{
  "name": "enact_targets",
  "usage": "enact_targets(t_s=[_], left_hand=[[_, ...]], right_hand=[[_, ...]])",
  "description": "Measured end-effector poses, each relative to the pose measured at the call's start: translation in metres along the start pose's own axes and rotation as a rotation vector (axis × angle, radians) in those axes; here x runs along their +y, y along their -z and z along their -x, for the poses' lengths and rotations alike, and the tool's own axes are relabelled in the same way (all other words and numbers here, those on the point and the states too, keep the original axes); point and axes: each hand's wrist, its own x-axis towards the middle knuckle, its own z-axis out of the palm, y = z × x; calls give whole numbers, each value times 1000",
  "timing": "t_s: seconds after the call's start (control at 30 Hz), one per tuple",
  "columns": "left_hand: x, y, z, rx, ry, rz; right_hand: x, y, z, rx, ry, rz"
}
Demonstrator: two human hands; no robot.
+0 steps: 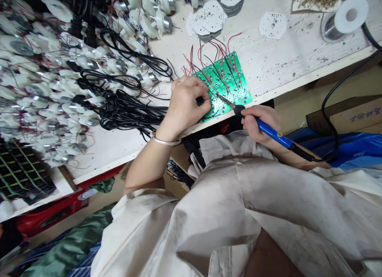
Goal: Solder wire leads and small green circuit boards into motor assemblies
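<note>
A green circuit board [229, 76] with several red and black wires soldered to it lies at the front edge of the white workbench [283, 58]. My left hand [186, 104] is closed at the board's left end, pinching a small black part or wire end. My right hand [259, 121] grips a blue-handled soldering iron [268, 130]. Its metal tip [223, 99] touches the board near its lower middle. A silver bangle sits on my left wrist.
A heap of white motors and black cables [89, 78] fills the bench's left. White round LED boards [273, 25] and a solder spool [346, 16] lie at the back. The iron's black cord [331, 121] loops right past cardboard boxes [355, 114].
</note>
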Motion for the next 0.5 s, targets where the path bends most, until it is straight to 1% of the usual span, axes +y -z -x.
enact_targets(t_s=[0.1,0.17,0.23,0.33,0.4,0.5], left_hand=[[-1,0,0,-7,-4,4],[-1,0,0,-12,-6,6],[-2,-1,1,-8,-5,3],[-2,-1,1,3,-4,-1],[-1,0,2,8,-11,5],[1,1,2,1,-12,10]], right_hand=[[2,-2,-4,126,128,-27],[9,-4,-10,169,159,-26],[20,-5,-18,240,198,-8],[39,-3,-31,337,211,54],[49,-3,-37,358,198,88],[56,-4,-39,385,256,112]])
